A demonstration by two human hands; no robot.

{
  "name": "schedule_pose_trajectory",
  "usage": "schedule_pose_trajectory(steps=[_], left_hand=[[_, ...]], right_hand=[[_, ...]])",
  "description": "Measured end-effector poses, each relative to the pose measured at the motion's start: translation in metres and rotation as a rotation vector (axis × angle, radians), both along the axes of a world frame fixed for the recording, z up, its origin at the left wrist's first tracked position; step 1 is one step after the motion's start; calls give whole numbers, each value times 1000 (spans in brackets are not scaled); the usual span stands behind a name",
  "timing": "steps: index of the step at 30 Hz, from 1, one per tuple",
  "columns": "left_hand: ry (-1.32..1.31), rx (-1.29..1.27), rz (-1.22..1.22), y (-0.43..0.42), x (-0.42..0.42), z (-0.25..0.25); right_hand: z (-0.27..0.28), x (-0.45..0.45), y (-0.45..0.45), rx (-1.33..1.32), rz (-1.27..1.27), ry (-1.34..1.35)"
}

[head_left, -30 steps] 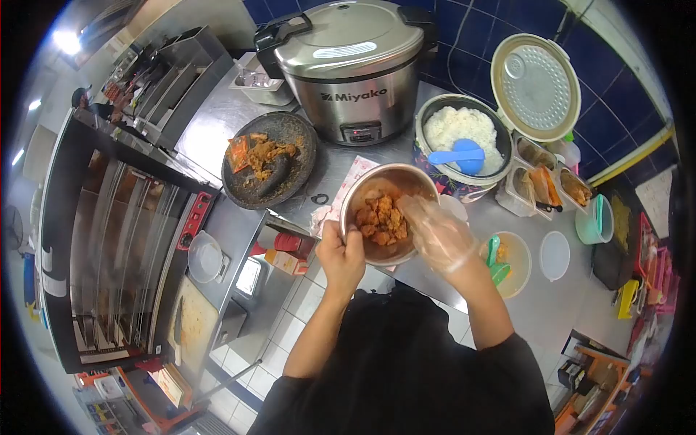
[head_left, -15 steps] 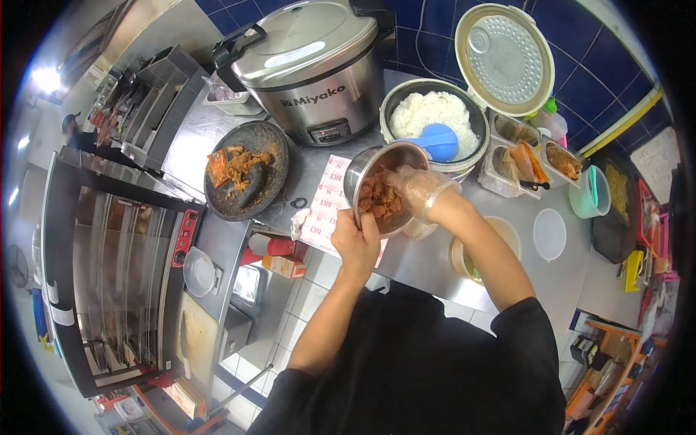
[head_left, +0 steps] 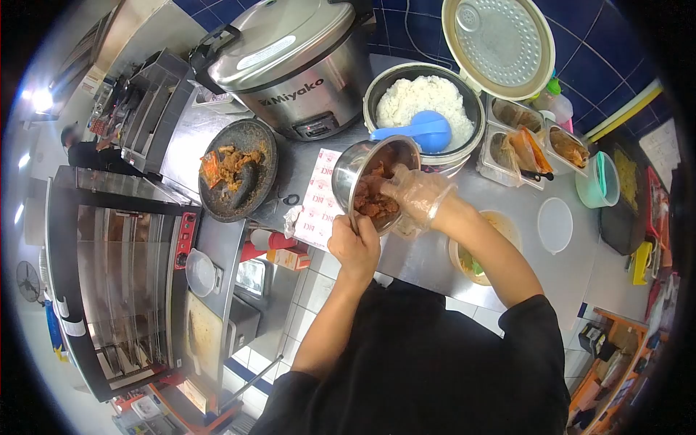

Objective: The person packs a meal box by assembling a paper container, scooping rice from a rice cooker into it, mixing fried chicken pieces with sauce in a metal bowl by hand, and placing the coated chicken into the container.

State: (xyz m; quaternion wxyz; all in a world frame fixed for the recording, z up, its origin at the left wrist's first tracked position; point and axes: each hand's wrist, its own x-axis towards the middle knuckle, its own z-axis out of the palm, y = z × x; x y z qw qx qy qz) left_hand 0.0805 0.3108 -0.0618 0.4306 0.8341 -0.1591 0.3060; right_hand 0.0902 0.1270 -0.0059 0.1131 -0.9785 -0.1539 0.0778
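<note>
My left hand (head_left: 354,245) grips the near rim of a tilted steel bowl (head_left: 345,181). Browned, sauce-coated meat pieces (head_left: 373,201) lie inside it. Wearing a clear plastic glove, my right hand (head_left: 419,194) reaches over the bowl's right side, its fingers among the meat. The fingertips are partly hidden, so their grip is unclear. Just behind the bowl, a blue rice scoop (head_left: 428,132) rests on white rice (head_left: 417,100) in an opened rice cooker (head_left: 371,94). Red-and-white printed paper (head_left: 316,206) lies left of the bowl.
A large Miyako cooker (head_left: 290,80) stands at the back. A stone mortar (head_left: 270,163) holding food and a pestle (head_left: 245,185) is left. Food containers (head_left: 500,156), a white lid (head_left: 554,225) and a round tub (head_left: 507,225) under my right forearm are right. A glass cabinet (head_left: 119,283) stands left.
The view has shifted slightly. My right hand stays at the bowl, with its fingers still among the meat, and my left hand keeps hold of the rim.
</note>
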Motion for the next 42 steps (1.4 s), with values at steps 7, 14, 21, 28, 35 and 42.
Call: schedule_pose_trajectory(steps=[7,14,21,28,35,42], left_hand=[[-66,28,-15,-6,-7,-6],[-128,52,-26,-8,-8,-10],[-204,87,-61,-4,-8,-16],[-207,119,-79,3,-6,-21],[-192,95,-94,-3,-7,-24],[-192,121,-73,-1,-7,-26]], right_hand=[[-4,-14,-12,41,-16,-74],[-1,-21,-9,-48,7,-57],[-31,-46,-24,109,-48,-187],[-4,-39,-18,199,-66,-366],[-11,5,8,-105,206,-222],[-24,-7,-19,164,200,-334]])
